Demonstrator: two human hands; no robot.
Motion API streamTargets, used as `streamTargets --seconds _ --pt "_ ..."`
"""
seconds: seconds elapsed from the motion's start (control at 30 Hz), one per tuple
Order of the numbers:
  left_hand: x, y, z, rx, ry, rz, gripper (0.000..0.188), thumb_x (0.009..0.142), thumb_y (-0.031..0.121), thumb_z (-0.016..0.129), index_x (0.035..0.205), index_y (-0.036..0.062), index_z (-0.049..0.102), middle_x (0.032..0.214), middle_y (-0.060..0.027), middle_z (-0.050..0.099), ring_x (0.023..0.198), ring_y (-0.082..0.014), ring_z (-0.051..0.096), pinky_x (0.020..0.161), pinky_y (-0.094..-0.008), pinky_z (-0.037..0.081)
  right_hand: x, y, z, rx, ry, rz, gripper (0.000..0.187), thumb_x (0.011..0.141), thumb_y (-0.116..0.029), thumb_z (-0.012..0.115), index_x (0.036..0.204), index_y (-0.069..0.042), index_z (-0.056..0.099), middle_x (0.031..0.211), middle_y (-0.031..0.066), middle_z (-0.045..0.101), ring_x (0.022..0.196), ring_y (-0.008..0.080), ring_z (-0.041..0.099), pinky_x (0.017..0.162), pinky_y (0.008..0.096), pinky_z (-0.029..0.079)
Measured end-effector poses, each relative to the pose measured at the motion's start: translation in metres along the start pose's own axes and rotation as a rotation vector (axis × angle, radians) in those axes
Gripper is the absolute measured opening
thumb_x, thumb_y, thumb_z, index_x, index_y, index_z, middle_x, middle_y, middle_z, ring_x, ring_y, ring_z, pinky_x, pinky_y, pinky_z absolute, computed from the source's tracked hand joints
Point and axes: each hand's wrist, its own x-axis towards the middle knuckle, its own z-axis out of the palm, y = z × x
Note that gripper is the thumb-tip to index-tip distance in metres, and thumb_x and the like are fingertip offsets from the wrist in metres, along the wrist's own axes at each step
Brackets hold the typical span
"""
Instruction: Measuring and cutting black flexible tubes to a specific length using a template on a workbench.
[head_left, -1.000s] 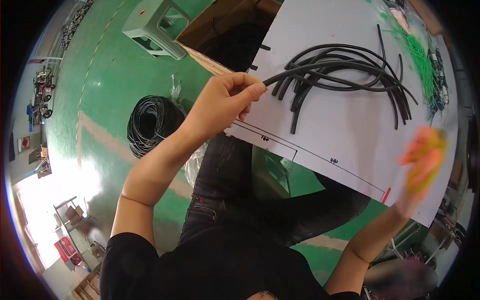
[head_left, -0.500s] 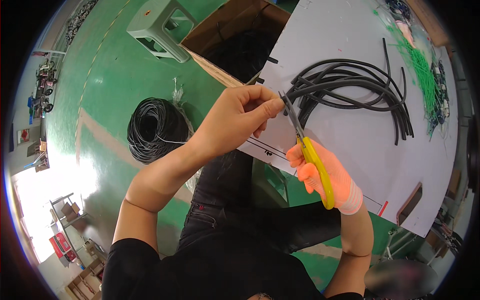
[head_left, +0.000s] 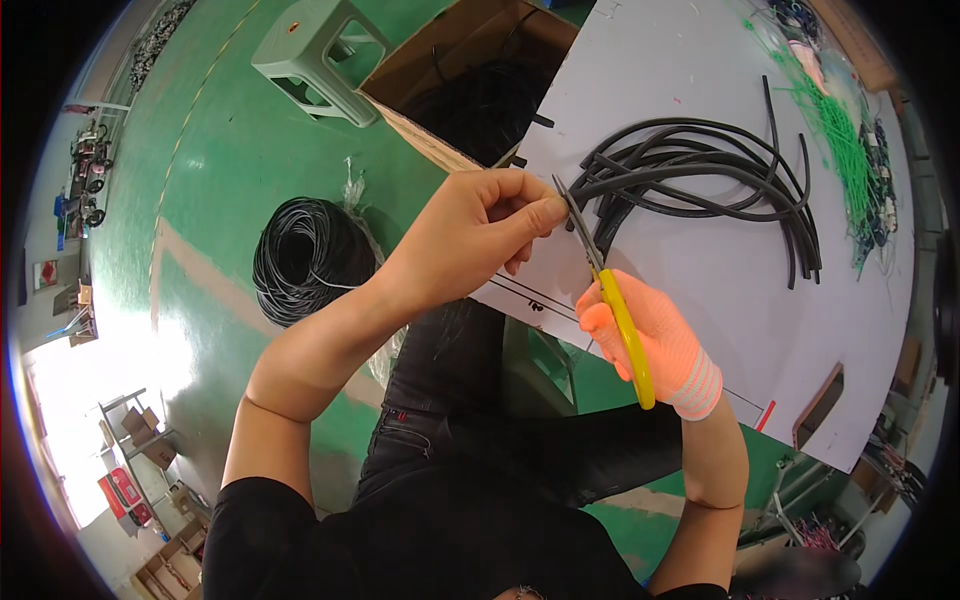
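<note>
My left hand [head_left: 470,235] is bare, with thumb and forefinger pinched at the end of a black tube [head_left: 640,178]. That tube arches rightward over a loose bunch of black tubes [head_left: 690,140] on the white table. In an orange glove with a white striped cuff, my right hand [head_left: 650,340] closes around yellow-handled scissors [head_left: 630,345]. The metal blades stand just right of my left fingertips and cross the tube near its pinched end. Whether they cut into it I cannot tell. My left fingers partly hide the tube's tip.
The white table [head_left: 700,260] carries green strands [head_left: 835,135] at its far right. Beyond its left edge stands an open cardboard box [head_left: 420,130] holding black tubing. A pale green stool [head_left: 315,60] and a coil of black cable [head_left: 310,260] are on the green floor.
My right hand and the scissors have shifted slightly up and left, and the blade tips look a little farther apart. My left hand has barely moved.
</note>
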Motion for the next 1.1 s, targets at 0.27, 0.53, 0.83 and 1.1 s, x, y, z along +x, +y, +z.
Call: streamTargets --seconds 0.27,0.53,0.83,1.1 --pt "-0.009 0.002 0.000 0.090 -0.010 0.064 0.017 0.089 0.017 0.055 0.090 0.0015 0.062 0.076 0.0017 0.052 0.063 -0.0030 0.046 0.055 -0.0163 0.037 -0.009 -0.004 0.005 0.285 0.270 0.132 0.019 0.082 -0.016 0.057 0.088 0.002 0.053 0.057 0.0021 0.049 0.041 0.0071 0.044 0.038 0.0184 0.033" --pt "-0.044 0.005 0.027 -0.183 -0.292 -0.014 0.027 0.092 0.012 0.047 0.117 0.0011 0.047 0.083 0.0009 0.046 0.064 -0.0033 0.041 0.054 -0.0166 0.032 -0.010 0.014 0.055 0.541 0.452 -0.265 0.024 0.078 -0.009 0.061 0.097 0.003 0.054 0.068 0.0049 0.053 0.047 0.0089 0.048 0.045 0.0195 0.035" --pt "-0.059 -0.029 -0.020 0.407 -0.312 -0.102 0.020 0.085 0.016 0.059 0.094 -0.0023 0.060 0.073 -0.0010 0.054 0.056 -0.0063 0.046 0.050 -0.0182 0.036 -0.076 0.045 0.035 0.952 1.186 -0.424 0.018 0.081 -0.019 0.058 0.085 -0.003 0.053 0.060 0.0027 0.046 0.047 0.0093 0.048 0.044 0.0208 0.036" --pt "-0.056 -0.060 -0.073 0.524 -0.333 -0.106 0.025 0.081 0.023 0.067 0.084 -0.0011 0.061 0.069 0.0026 0.047 0.063 -0.0054 0.040 0.054 -0.0202 0.029 -0.147 0.156 -0.016 0.928 1.748 -0.363 0.016 0.079 -0.016 0.060 0.079 -0.002 0.051 0.060 0.0043 0.047 0.045 0.0138 0.046 0.042 0.0240 0.038"
